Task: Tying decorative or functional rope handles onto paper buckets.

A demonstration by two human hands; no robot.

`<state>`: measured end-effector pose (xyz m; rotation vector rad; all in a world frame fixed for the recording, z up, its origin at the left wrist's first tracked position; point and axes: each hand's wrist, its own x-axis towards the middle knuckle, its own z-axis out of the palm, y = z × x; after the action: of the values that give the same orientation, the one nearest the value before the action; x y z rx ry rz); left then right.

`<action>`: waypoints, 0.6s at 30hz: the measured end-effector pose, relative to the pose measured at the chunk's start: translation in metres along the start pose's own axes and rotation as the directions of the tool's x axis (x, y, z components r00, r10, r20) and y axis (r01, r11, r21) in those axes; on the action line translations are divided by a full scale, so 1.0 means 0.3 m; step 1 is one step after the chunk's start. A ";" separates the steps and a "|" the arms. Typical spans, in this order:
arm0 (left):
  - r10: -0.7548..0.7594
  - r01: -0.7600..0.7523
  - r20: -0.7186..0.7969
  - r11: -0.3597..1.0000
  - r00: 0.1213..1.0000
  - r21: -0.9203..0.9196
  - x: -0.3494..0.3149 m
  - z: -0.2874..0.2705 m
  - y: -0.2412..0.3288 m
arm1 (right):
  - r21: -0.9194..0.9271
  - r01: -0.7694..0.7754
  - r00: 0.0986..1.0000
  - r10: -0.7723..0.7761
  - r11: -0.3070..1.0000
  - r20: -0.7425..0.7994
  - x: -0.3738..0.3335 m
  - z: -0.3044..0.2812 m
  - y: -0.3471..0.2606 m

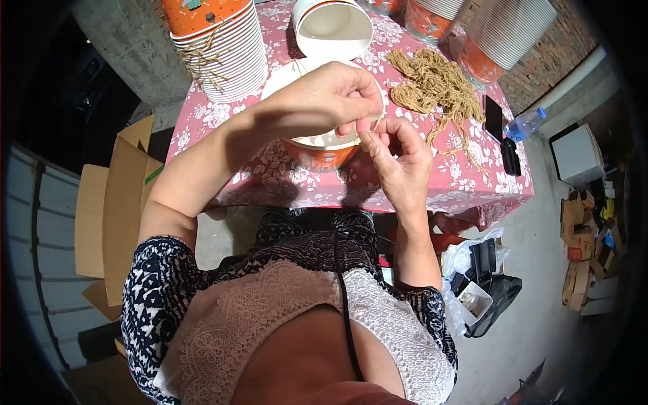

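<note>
An orange paper bucket (320, 157) with a white inside stands at the table's near edge, in front of me. My left hand (337, 98) reaches across its mouth, fingers pinched together at the right side of the rim. Close against it, my right hand (403, 154) is also closed, thumb and forefinger pinching at the rim. A thin tan strand of twine (379, 123) shows between the fingertips; the rest is covered by my fingers. Another bit of twine (299, 66) shows at the bucket's far rim. A loose pile of tan twine (435, 84) lies to the right.
Nested buckets (226, 61) with twine loops stand at the left. White-lined buckets (334, 30) lie tipped at the back; another tall stack (509, 34) leans back right. A phone (493, 118), black case (510, 157) and water bottle (526, 125) sit at the right edge. Cardboard boxes (121, 209) stand left.
</note>
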<state>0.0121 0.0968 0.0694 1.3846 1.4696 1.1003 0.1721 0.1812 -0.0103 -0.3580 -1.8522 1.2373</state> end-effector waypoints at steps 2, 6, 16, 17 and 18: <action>0.023 -0.022 -0.057 1.000 0.998 0.016 -0.001 0.010 0.011 | -0.033 0.034 0.999 -0.034 0.999 0.004 -0.007 -0.004 0.016; 0.042 -0.043 -0.096 0.999 0.995 -0.006 -0.012 0.017 -0.006 | 0.139 -0.025 0.999 0.029 0.990 -0.023 -0.025 -0.001 0.017; 0.148 -0.070 -0.128 0.876 0.981 0.477 -0.072 0.092 -0.011 | 0.444 -0.088 0.982 0.152 0.892 -0.111 -0.044 0.042 0.020; 0.148 -0.071 -0.126 0.875 0.981 0.478 -0.071 0.097 -0.007 | 0.445 -0.087 0.982 0.152 0.891 -0.113 -0.044 0.042 0.023; 0.115 -0.041 -0.139 0.893 0.984 0.448 -0.070 0.101 0.000 | 0.450 -0.095 0.980 0.163 0.888 -0.114 -0.044 0.041 0.025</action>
<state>0.0423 0.0778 0.0608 1.7104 1.8830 0.9800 0.1688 0.1687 -0.0251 -0.3132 -1.3830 1.6333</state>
